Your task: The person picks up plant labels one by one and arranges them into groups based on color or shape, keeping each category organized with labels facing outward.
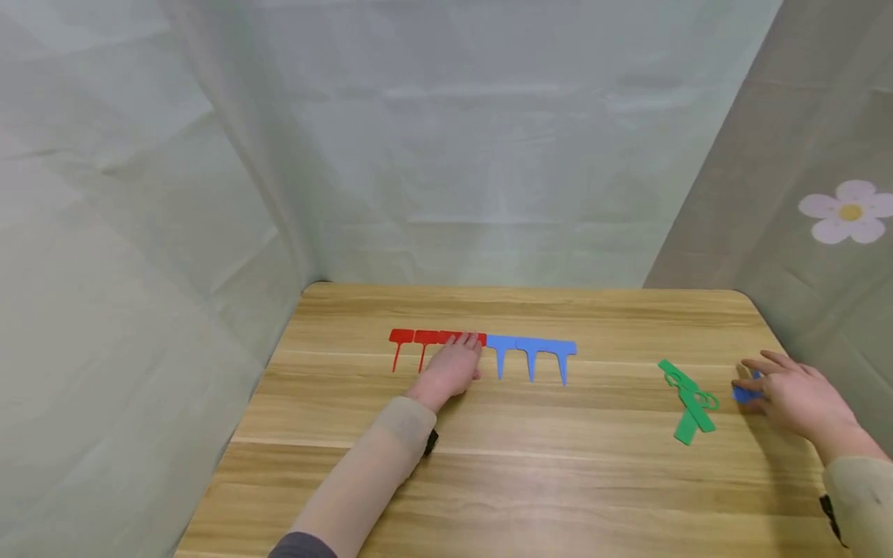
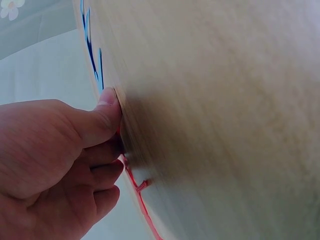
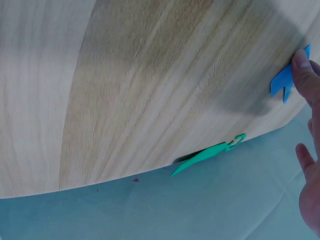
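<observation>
A row of flat T-shaped plant labels lies toward the back of the table, red plant labels (image 1: 401,335) on the left and blue plant labels (image 1: 532,346) on the right, heads side by side and stems toward me. My left hand (image 1: 451,366) rests its fingertips on the red heads near the blue ones, covering part of them. In the left wrist view its thumb (image 2: 107,111) reaches down to the tabletop beside them. Far to the right, my right hand (image 1: 802,397) pinches another blue plant label (image 3: 282,81) at the table, thumb against it and other fingers spread.
Several green hooked plant labels (image 1: 687,422) lie in an overlapping pile just left of my right hand. The wooden table (image 1: 523,480) has rounded back corners. Pale cloth (image 1: 488,155) hangs behind and at both sides, with a flower print (image 1: 850,211) at right.
</observation>
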A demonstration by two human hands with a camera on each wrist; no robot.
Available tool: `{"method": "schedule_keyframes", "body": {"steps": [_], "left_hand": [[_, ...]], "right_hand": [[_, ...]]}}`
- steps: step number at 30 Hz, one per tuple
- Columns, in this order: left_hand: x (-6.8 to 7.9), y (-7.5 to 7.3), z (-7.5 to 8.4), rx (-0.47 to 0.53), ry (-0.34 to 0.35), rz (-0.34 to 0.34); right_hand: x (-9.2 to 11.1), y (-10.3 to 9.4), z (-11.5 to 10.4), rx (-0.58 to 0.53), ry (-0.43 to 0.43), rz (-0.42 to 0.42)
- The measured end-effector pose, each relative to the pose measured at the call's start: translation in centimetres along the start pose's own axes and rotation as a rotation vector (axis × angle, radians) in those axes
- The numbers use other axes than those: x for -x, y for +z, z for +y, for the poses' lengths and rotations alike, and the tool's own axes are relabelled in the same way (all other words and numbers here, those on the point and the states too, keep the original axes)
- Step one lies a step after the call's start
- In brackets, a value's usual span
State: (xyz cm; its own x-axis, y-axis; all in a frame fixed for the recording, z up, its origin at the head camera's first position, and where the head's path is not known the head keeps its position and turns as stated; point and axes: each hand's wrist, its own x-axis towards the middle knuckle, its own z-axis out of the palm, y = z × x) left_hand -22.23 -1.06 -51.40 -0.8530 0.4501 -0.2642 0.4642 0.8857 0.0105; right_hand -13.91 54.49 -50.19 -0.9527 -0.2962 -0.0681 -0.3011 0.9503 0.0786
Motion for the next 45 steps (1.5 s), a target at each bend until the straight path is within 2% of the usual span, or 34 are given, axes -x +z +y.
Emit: {"method": "schedule_keyframes", "body": {"steps": [4, 14, 21, 31, 41, 45], "left_hand": [[0.2, -0.2, 0.0, 0.006, -0.006, -0.005], [0.2, -0.1, 0.1, 0.008, -0.005, 0.006], [0.1, -0.2, 0.2, 0.014, -0.008, -0.004], [0.0, 0.0, 0.2, 0.018, -0.010, -0.004], [0.0, 0.1, 0.2, 0.015, -0.021, 0.007], [0.1, 0.1, 0.0, 0.018, -0.017, 0.009]], "right_hand": [[-0.1, -0.4, -0.3, -0.006, 0.031, 0.013], [-1.0, -1.0, -0.6, 0.024, 0.040, 0.027], [-1.5, -1.5, -0.5, 0.070, 0.016, -0.003], [-2.1, -2.0, -0.7, 0.095, -0.019, 0.031], [-3.2, -3.3, -1.5, 0.249, -0.060, -0.055], [-3.0, -4.3, -1.7, 0.218, -0.036, -0.078]]}}
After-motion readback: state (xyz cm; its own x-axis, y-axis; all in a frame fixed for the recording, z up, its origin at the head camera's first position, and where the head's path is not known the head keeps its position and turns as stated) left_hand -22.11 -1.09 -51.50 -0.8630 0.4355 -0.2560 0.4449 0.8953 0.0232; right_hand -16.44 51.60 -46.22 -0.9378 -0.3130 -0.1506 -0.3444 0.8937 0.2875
